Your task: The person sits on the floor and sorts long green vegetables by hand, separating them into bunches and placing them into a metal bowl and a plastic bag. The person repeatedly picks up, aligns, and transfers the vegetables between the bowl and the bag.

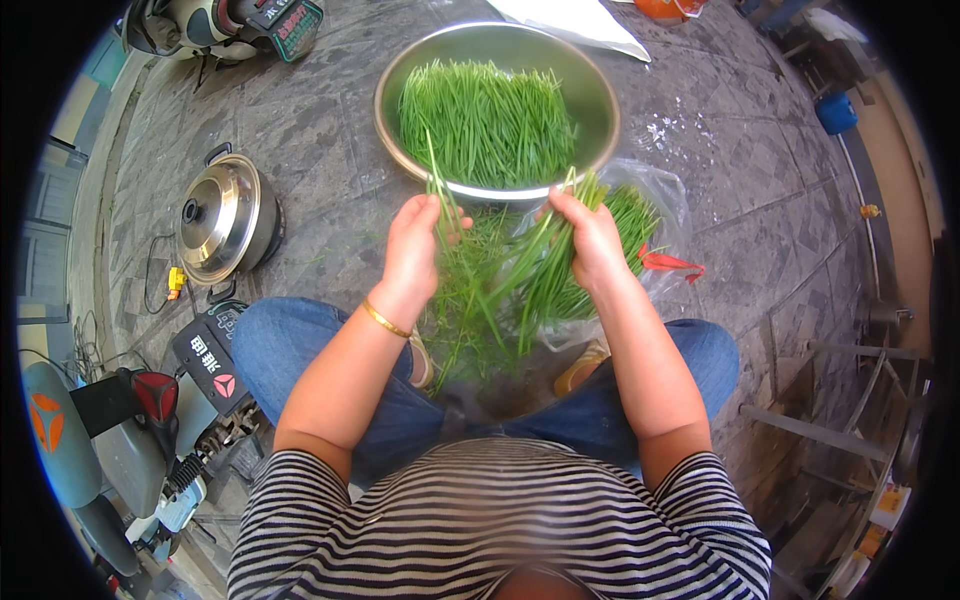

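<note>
My left hand (421, 238) grips a few thin green stalks, probably Chinese chives, their ends pointing up past the fingers. In my right hand (594, 234) is a thicker bunch of chives (551, 262), its leaves hanging down and to the left. Just beyond both hands stands a large steel basin (596, 97) with a dense layer of chives (487, 127) lined up inside. Under and beside my right hand, more chives (634, 214) lie on a clear plastic bag (679, 202). Loose trimmings (472, 330) are heaped on the ground between my feet, partly blurred.
A lidded steel pot (225, 217) with a cord and yellow plug (176, 283) stands at left. Scooters are parked at lower left (135, 442) and upper left (217, 26). A metal frame (817, 433) is at right. A white sack (574, 22) lies behind the basin on the paving.
</note>
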`<state>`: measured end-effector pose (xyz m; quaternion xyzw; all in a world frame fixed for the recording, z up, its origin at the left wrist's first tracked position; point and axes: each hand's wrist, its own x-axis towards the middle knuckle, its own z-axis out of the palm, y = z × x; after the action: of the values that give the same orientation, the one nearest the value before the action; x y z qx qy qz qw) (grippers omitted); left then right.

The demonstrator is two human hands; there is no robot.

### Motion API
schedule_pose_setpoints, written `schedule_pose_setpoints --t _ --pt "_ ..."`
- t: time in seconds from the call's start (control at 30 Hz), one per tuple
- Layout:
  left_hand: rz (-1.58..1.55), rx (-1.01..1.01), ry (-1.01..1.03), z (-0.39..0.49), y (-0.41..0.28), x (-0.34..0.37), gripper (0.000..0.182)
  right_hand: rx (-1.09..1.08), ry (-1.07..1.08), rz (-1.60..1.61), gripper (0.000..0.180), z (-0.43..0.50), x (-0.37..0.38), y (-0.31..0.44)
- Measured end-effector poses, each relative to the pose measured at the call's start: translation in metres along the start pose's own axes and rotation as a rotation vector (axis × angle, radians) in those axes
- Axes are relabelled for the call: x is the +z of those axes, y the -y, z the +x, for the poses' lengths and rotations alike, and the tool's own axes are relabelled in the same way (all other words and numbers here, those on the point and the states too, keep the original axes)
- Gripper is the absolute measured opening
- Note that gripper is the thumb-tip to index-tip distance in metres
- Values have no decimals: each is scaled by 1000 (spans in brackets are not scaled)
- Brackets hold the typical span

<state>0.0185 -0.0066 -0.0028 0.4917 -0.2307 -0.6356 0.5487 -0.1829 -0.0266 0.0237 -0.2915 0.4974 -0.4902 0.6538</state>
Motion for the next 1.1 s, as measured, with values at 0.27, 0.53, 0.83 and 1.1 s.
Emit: schedule_pose_setpoints --t 0.27,0.53,0.83,1.1 --pt "70 -53 206 -13 0 14 31 90 264 -234 19 -10 7 -7" --pt "181 21 173 -14 4 22 16 128 360 -339 15 -19 18 -16" --pt "218 27 89 -4 2 9 8 188 320 -285 17 -20 16 -14" --pt "469 -102 378 -10 14 13 16 -28 92 -126 19 -9 7 -8"
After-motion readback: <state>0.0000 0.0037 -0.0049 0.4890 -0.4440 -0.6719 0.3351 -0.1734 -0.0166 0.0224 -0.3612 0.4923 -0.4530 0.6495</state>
